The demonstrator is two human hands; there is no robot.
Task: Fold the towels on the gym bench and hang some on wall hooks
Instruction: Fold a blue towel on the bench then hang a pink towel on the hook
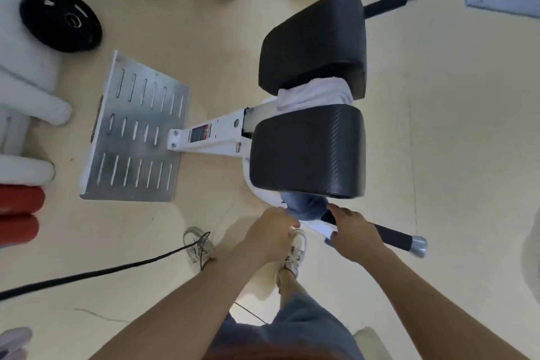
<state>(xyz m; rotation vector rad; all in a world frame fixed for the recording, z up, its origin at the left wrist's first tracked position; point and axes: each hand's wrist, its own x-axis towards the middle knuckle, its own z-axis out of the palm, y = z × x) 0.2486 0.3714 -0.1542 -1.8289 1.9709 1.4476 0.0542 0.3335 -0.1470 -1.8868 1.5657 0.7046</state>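
The left hand (271, 235) sits at the near edge of the blue towel (304, 207), fingers curled in; whether they pinch cloth I cannot tell. The right hand (353, 234) lies over the near handle (394, 238) with its thumb reaching to the towel's other side, and its fingers are hidden, so I cannot tell its grip either.

The blue towel is bunched at the bench's near end, tucked under the near pad (308, 152) and draped over the handle's root. The step in hand looks like freeing it for folding. To do that well:
- take 1 corner in each hand, not a fistful of the middle;
- draw it toward the body so it slides off the handle rather than snagging;
- shake it flat before laying it on the near pad to fold.

Counted:
- 2 black pads, the near pad and the far pad (314, 41);
- 1 slotted metal footplate (137, 137);
- 1 black weight plate (60, 20) on the floor, well apart;
- 2 towels, the blue one and a pale towel (314, 95) wedged between the pads;
- 2 handles, counting the far handle (385, 3);
- no wall hooks in view.
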